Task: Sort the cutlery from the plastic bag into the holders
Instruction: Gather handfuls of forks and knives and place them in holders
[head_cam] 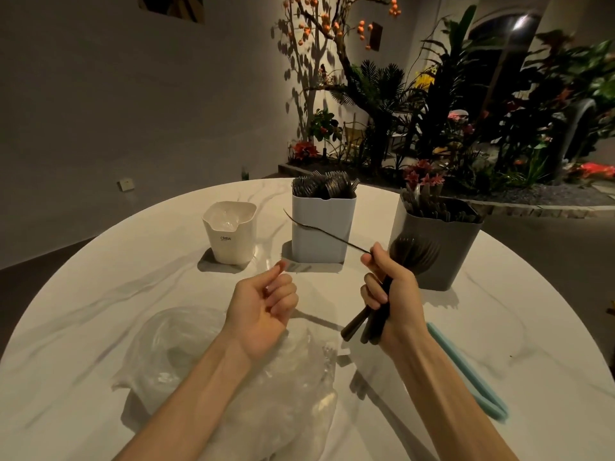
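Right hand (pixel 389 294) clutches a cutlery bundle (pixel 372 314), 1 fork (pixel 319 229) fanned out for the left hand (pixel 266 301), loosely curled, holding nothing.

The left hand (pixel 264 302) is palm up with fingers loosely curled and holds nothing. Just beside it, the right hand (pixel 389 294) grips a bunch of cutlery (pixel 369 322).

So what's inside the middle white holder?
The white holder is packed with dark forks, tines up above its rim. Their handles and the holder's bottom are hidden by its walls.
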A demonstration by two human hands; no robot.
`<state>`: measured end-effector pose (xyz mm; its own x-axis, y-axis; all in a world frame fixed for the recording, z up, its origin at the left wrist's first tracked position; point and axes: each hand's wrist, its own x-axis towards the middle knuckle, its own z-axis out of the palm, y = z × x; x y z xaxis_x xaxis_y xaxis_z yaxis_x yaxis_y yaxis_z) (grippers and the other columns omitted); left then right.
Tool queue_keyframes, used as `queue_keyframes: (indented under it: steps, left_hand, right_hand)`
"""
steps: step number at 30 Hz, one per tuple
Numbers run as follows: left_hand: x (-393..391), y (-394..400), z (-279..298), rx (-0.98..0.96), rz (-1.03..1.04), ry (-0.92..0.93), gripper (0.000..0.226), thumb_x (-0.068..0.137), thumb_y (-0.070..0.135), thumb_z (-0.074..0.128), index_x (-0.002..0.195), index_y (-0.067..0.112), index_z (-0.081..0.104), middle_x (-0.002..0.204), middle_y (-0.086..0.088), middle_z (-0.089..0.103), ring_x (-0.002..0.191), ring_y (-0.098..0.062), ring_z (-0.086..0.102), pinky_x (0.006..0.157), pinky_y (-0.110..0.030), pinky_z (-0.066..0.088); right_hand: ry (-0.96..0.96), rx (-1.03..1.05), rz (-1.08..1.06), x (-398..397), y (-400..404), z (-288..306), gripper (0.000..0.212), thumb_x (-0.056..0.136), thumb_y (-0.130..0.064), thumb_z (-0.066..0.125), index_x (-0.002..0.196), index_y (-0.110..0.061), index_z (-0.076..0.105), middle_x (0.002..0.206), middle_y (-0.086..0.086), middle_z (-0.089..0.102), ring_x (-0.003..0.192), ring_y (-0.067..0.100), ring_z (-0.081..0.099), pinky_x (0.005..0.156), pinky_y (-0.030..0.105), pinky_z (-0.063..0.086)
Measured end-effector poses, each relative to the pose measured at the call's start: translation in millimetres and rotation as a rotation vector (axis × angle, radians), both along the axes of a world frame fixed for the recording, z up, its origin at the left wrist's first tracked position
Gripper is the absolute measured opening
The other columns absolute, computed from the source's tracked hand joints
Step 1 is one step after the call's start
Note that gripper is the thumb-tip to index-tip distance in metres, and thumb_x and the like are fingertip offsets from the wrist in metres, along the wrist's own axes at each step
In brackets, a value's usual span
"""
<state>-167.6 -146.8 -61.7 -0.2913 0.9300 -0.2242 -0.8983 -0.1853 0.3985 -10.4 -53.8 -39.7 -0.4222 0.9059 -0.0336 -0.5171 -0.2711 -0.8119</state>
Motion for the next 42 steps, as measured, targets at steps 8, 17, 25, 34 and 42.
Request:
queue_keyframes:
  steps: [8, 17, 25, 34, 42]
  left_hand:
    - [7, 2, 3, 0.073, 0.117, 0.257, 0.017, 0.097, 0.029, 0.058, 0.098, 0.012, 0.060, 0.057, 0.007, 0.019, 0.040, -0.005, 0.018, 0.035, -0.017, 0.016]
    - [7, 1, 1, -0.120, 0.506, 0.767, 0.019, 0.097, 0.028, 0.065, 0.093, 0.009, 0.064, 0.058, 0.001, 0.032, 0.047, -0.008, 0.024, 0.044, -0.022, 0.022]
    - [7, -1, 3, -0.030, 0.336, 0.666, 0.016, 0.082, 0.011, 0.076, 0.075, 0.008, 0.061, 0.048, 0.007, 0.023, 0.039, -0.007, 0.016, 0.035, -0.018, 0.019]
    - [18, -7, -1, 0.027, 0.039, 1.052, 0.015, 0.085, 0.019, 0.071, 0.090, 0.008, 0.079, 0.054, -0.004, 0.051, 0.044, -0.014, 0.027, 0.042, -0.023, 0.026]
    - [16, -3, -2, -0.078, 0.172, 0.908, 0.008, 0.084, 0.018, 0.077, 0.077, 0.018, 0.074, 0.046, 0.005, 0.030, 0.041, -0.009, 0.018, 0.037, -0.018, 0.022]
  right_hand:
    - [-0.377, 0.127, 0.307, -14, -18, -5, 0.033, 0.094, -0.032, 0.068, 0.069, -0.013, 0.059, 0.060, 0.000, 0.049, 0.043, 0.009, 0.032, 0.041, 0.020, 0.027]
    - [-0.715, 0.342, 0.242, -12, -16, 2, 0.065, 0.060, -0.074, 0.070, 0.088, -0.016, 0.076, 0.052, 0.001, 0.036, 0.044, 0.011, 0.028, 0.047, 0.026, 0.026]
    - [-0.392, 0.317, -0.010, -5, -9, 0, 0.035, 0.096, -0.044, 0.061, 0.089, -0.012, 0.075, 0.055, 0.002, 0.041, 0.046, 0.009, 0.037, 0.047, 0.022, 0.035]
    - [-0.441, 0.436, 0.180, -10, -29, 7, 0.018, 0.069, -0.048, 0.078, 0.070, -0.031, 0.073, 0.061, -0.002, 0.060, 0.056, 0.004, 0.056, 0.054, 0.018, 0.048]
    - [-0.237, 0.393, -0.065, -12, -20, 5, 0.040, 0.097, -0.043, 0.059, 0.082, -0.007, 0.066, 0.065, 0.005, 0.066, 0.060, 0.021, 0.068, 0.063, 0.029, 0.058]
